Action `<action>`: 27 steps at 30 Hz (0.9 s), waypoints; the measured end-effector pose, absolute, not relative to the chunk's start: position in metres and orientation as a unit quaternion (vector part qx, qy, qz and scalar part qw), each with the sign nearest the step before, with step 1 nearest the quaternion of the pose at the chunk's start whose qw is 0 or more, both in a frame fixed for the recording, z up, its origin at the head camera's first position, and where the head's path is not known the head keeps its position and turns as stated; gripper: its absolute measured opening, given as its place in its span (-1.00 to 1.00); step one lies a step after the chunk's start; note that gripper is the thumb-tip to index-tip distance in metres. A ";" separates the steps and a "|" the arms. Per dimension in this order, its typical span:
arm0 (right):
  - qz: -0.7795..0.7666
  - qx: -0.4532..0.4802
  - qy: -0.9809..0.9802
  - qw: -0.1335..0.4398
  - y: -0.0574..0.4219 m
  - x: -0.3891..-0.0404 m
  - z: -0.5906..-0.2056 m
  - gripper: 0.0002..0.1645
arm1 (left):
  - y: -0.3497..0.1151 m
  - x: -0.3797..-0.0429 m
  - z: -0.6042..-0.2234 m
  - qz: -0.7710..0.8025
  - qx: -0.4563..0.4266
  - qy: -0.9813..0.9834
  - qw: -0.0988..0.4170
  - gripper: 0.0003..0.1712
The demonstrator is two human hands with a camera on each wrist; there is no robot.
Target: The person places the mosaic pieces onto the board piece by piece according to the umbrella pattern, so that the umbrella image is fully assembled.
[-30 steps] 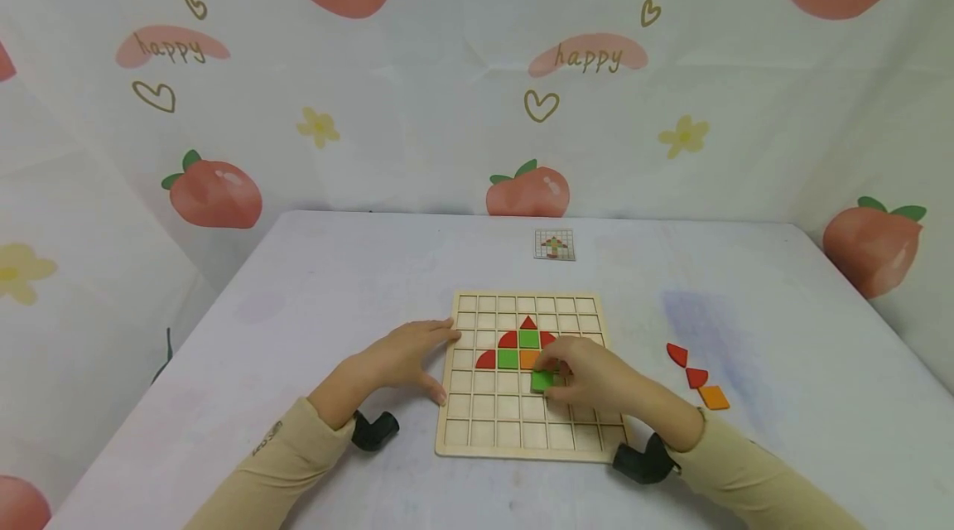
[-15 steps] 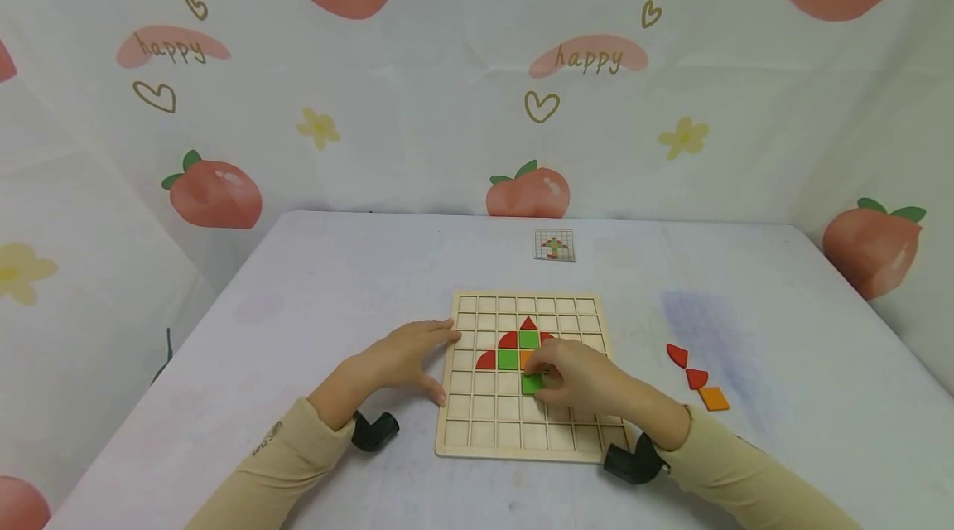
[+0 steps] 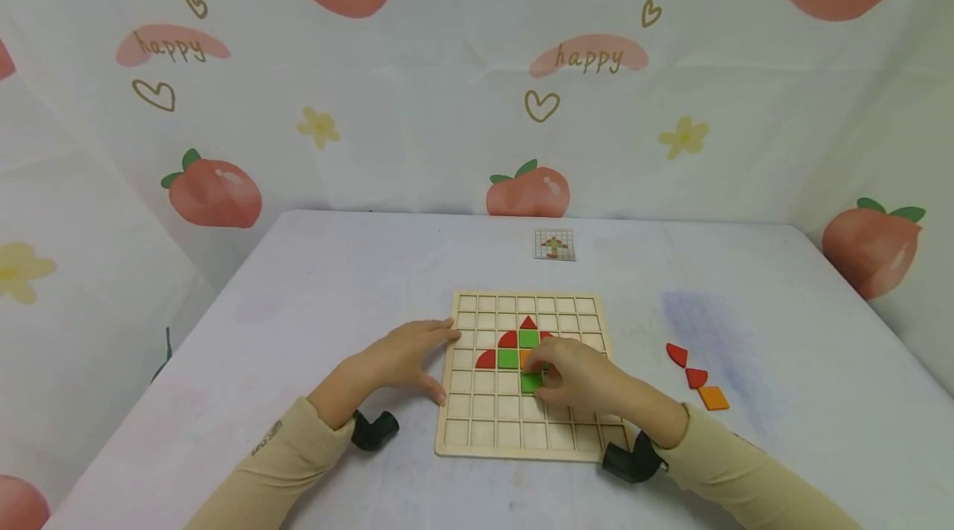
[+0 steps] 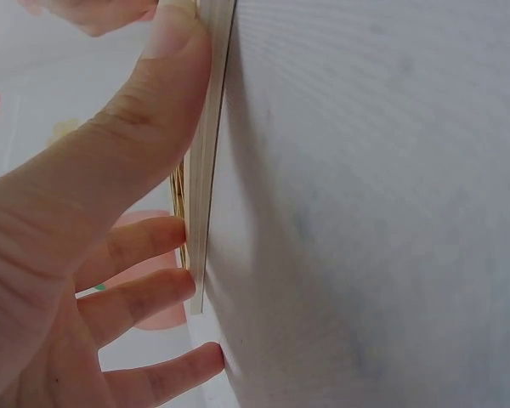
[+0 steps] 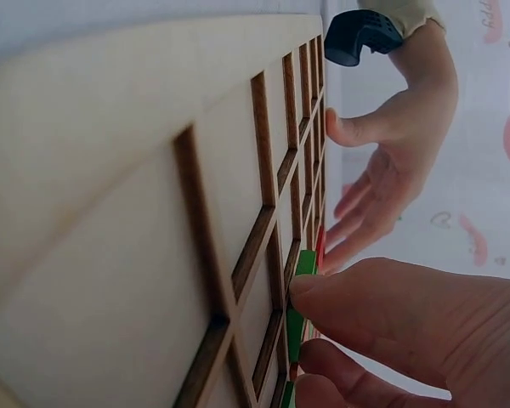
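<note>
A wooden grid board (image 3: 492, 434) lies flat on the table in the head view. My left hand (image 3: 406, 354) rests along its left edge, thumb and fingers spread; in the left wrist view the thumb (image 4: 110, 161) touches the board's side. With thumb and fingers, my right hand (image 3: 585, 371) pinches a green square tile (image 3: 531, 383) over a cell just below an orange square (image 3: 525, 360). Seen from the right wrist, this green tile (image 5: 296, 330) stands slightly proud of the grid. A red triangle (image 3: 528, 323), red quarter-rounds (image 3: 508, 339) and green squares (image 3: 508, 359) fill nearby cells. My right hand hides some cells.
Right of the board lie two red quarter-round tiles (image 3: 676, 354) and an orange square tile (image 3: 713, 397). A small pattern card (image 3: 555, 245) with a coloured design lies behind the board. A printed fabric backdrop (image 3: 432, 66) hangs behind the table.
My right hand has moved a little left with the green square tile, bringing it under the orange square. My left hand has stayed at the board's edge.
</note>
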State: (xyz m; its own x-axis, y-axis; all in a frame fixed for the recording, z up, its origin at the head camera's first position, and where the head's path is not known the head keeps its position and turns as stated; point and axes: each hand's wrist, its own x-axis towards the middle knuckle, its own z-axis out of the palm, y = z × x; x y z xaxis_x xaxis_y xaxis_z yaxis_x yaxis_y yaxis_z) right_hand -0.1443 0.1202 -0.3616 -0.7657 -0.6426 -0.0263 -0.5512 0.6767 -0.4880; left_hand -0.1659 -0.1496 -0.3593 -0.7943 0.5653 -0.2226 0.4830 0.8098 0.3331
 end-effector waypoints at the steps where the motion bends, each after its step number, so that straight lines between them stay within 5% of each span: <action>1: -0.233 -0.329 0.910 0.097 0.120 -0.144 -0.361 -0.78 | -0.150 -0.166 -0.359 0.131 0.278 0.938 0.158 0.04; 27: -0.301 -0.258 0.915 0.070 0.178 -0.154 -0.343 -0.72 | -0.149 -0.166 -0.358 0.131 0.277 0.938 0.163 0.04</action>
State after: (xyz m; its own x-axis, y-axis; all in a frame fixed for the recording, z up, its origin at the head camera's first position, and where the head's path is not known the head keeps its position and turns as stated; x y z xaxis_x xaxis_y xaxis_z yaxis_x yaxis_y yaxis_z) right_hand -0.1540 0.1778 -0.3428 -0.8568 -0.5149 0.0263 -0.4303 0.6861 -0.5866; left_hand -0.1655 -0.1489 -0.3579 -0.7937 0.5617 -0.2336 0.4765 0.8128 0.3352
